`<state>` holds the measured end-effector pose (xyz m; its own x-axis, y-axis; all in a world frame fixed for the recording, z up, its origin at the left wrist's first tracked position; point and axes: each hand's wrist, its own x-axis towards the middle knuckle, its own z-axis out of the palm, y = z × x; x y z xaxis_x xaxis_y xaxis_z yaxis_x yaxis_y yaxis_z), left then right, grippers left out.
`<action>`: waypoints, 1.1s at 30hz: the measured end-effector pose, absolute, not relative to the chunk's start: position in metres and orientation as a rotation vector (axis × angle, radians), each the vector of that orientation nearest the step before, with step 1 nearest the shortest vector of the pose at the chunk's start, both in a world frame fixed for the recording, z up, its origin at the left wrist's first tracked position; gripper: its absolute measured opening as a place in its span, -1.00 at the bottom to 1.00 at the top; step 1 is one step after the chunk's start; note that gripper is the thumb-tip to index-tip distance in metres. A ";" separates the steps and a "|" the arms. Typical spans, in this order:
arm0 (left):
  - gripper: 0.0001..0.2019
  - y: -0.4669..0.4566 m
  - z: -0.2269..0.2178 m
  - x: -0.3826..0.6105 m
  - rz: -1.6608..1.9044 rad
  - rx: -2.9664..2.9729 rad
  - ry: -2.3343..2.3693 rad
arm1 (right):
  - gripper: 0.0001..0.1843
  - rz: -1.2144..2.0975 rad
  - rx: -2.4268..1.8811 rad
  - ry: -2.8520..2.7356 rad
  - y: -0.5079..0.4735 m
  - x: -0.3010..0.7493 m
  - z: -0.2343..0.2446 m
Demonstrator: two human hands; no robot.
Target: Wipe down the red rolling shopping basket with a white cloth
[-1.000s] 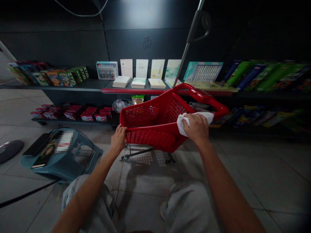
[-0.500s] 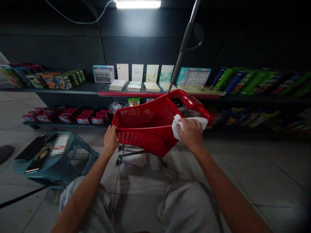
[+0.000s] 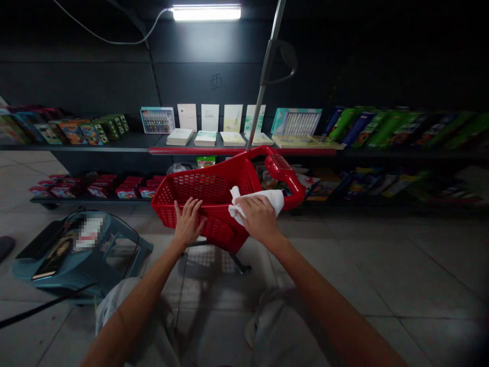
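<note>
A small red plastic shopping cart (image 3: 208,186) stands on the tiled floor in front of me, its handle (image 3: 284,176) to the right. My left hand (image 3: 187,221) lies with fingers spread flat against the cart's near side wall. My right hand (image 3: 257,219) presses a white cloth (image 3: 263,199) onto the cart's rim near the handle, fingers curled over it. My knees show at the bottom of the view.
A teal plastic stool (image 3: 80,250) with a dark device on it stands at the left. Dark shelves (image 3: 244,150) along the back wall hold books, boxes and paint sets. A metal pole (image 3: 263,81) rises behind the cart. A black cable (image 3: 38,308) crosses the floor.
The cart has shifted left and turned. My left hand left the rim corner and now lies flat on the side wall. My right hand with the cloth moved left along the rim.
</note>
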<state>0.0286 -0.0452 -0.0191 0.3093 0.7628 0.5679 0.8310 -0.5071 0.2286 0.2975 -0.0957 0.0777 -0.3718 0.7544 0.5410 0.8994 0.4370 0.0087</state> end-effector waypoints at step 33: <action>-0.34 -0.005 -0.046 -0.001 -1.508 -2.153 -1.766 | -0.74 -0.570 -1.371 -2.303 -0.127 0.314 0.122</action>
<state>-0.0008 -0.0053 -0.0461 -0.0753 0.7701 0.6334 0.7461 -0.3779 0.5482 0.3144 -0.1269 0.1220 -0.4397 0.7264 0.5282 0.8889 0.4361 0.1403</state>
